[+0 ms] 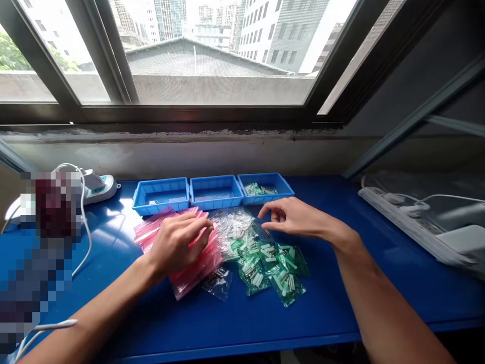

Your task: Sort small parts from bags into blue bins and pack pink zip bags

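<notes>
My left hand (182, 240) hovers over a pile of pink plastic bags (200, 280). Its fingers are curled, thumb and forefinger close together; whatever may be between them is too small to make out. Across from it, my right hand (286, 215) has its fingers bent, with a gap between thumb and forefinger and nothing visible there. Between the hands lies a heap of clear plastic bags (237, 225) with small metal pieces. Nearer me are several green bags (286, 283) holding pale strips and metal pieces. One small clear bag (220, 285) with dark pieces sits beside the pink pile.
Three blue bins stand in a row behind the bags: a left bin (161, 208), a middle bin (217, 203) and a right bin (271, 195) with green bags inside. Power strips (102, 189) and cables lie at the left, and another power strip (413, 222) is at the right.
</notes>
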Action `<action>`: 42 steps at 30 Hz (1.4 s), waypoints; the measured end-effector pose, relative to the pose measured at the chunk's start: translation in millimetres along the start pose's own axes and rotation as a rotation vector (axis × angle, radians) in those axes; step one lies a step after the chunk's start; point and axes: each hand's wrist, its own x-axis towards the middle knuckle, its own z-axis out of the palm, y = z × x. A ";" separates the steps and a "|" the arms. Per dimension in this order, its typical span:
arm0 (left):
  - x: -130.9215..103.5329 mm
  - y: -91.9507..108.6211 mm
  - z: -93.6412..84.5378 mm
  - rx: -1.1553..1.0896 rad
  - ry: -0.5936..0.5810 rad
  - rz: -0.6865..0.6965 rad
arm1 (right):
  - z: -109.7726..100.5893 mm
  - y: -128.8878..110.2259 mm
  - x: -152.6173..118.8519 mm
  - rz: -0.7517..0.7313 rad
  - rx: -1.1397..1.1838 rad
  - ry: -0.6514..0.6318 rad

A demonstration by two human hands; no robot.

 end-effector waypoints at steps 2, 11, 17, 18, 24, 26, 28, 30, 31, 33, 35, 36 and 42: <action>-2.1 -0.8 0.0 0.020 -0.008 0.004 | 3.1 6.7 3.7 0.019 -0.039 0.027; -4.1 2.1 1.1 -0.020 -0.063 -0.001 | 28.3 5.8 22.4 0.095 -0.098 0.110; -6.6 1.3 2.1 -0.031 -0.106 -0.004 | 31.9 1.4 25.6 0.176 0.170 0.022; -6.8 0.9 2.1 -0.032 -0.111 0.000 | 31.1 1.4 25.2 0.185 0.226 0.004; -6.4 -1.0 0.5 -0.031 -0.108 0.017 | 15.1 -0.8 16.3 0.140 0.548 -0.007; -6.4 -1.0 0.3 -0.047 -0.102 0.010 | 9.8 -4.1 12.4 0.060 0.600 0.049; -6.0 0.2 0.3 -0.090 -0.085 -0.020 | 8.7 -8.5 9.2 -0.038 0.650 0.100; -4.2 3.0 -0.2 -0.153 -0.052 -0.099 | 13.7 -13.9 7.3 -0.156 0.719 0.095; -2.7 5.0 -0.7 -0.188 -0.039 -0.160 | 18.5 -17.1 6.7 -0.221 0.765 0.080; 1.3 9.7 -2.5 -0.266 -0.036 -0.310 | 31.4 -24.8 6.0 -0.336 0.860 0.052; 5.6 14.2 -4.5 -0.379 -0.058 -0.452 | 45.7 -33.6 5.6 -0.384 0.927 0.045; 7.4 16.0 -5.3 -0.444 -0.066 -0.505 | 52.2 -38.0 5.4 -0.391 0.942 0.045; 10.1 19.0 -5.1 -0.636 -0.017 -0.643 | 68.5 -52.9 4.7 -0.354 0.877 0.137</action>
